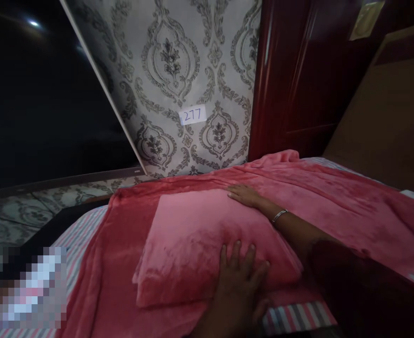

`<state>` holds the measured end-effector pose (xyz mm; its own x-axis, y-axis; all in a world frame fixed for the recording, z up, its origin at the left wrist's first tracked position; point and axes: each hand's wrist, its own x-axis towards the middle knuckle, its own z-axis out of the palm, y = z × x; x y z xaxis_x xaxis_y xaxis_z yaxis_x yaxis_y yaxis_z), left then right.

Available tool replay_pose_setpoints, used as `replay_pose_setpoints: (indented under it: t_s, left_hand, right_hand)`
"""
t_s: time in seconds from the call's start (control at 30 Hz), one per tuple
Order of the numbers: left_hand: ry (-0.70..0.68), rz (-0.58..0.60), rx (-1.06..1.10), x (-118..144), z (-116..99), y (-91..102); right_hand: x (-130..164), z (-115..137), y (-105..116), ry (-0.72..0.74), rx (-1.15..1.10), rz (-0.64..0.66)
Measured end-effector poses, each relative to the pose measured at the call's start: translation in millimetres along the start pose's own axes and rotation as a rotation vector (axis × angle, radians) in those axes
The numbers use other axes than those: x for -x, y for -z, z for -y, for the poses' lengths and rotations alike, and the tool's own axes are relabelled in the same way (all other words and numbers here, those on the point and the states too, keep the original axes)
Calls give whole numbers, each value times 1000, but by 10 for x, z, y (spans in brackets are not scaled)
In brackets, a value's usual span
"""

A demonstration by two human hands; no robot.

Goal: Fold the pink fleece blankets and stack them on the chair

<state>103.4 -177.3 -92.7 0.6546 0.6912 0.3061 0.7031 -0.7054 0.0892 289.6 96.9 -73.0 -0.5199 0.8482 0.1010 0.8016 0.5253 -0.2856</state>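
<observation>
A pink plush blanket point(333, 202) is spread over a bed, and a folded part of it point(189, 239) lies thick like a pad in the middle. My left hand point(240, 274) rests flat on the near edge of the folded part, fingers spread. Flat at the fold's far right corner lies my right hand point(244, 195), with a thin metal bracelet point(279, 215) on its wrist. Neither hand grips anything.
A striped sheet point(80, 234) shows under the blanket at the left and near edge. Patterned grey wallpaper point(178, 70) with a small paper label reading 277 point(192, 115) is behind the bed. A dark red wooden door point(298, 70) stands at the right, a dark window point(41, 94) at the left.
</observation>
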Motion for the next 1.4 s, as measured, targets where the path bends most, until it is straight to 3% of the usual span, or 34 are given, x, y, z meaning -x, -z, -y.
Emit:
replay_pose_setpoints:
  t_s: [0.17, 0.3, 0.4, 0.5, 0.6, 0.7, 0.9, 1.03, 1.13, 1.23, 1.3, 1.4]
  left_hand:
    - [2, 7, 25, 51, -7, 281]
    - [113, -35, -19, 245, 94, 511]
    - [198, -71, -83, 397, 186, 429]
    - [238, -77, -121, 478, 240, 242]
    - [244, -64, -129, 503, 251, 137]
    - [242, -71, -118, 503, 236, 132]
    - [220, -104, -61, 531, 210, 255]
    - [249, -222, -108, 720, 349, 480]
    - [363, -329, -233, 930, 564, 603]
    - [480, -308, -311, 1094, 772, 591]
    - [535, -272, -311, 1152, 858, 526]
    - [577, -232, -273, 1181, 899, 430]
  right_hand:
    - [64, 249, 223, -22, 53, -17]
    - [210, 842, 262, 341, 88, -48]
    - [261, 1217, 120, 548, 57, 78]
    - [144, 1308, -31, 517, 43, 143]
    - [-70, 1202, -115, 389, 57, 110]
    - [-228, 1083, -167, 294, 71, 74]
    - [-268, 1056, -149, 257, 128, 83]
    - [-257, 1377, -8, 251, 156, 90]
    - [-267, 1835, -25, 422, 105, 98]
    - [-357, 2230, -179, 604, 41, 184]
    - [-490, 2337, -294, 620, 26, 218]
    - [-759, 2259, -406, 500, 35, 205]
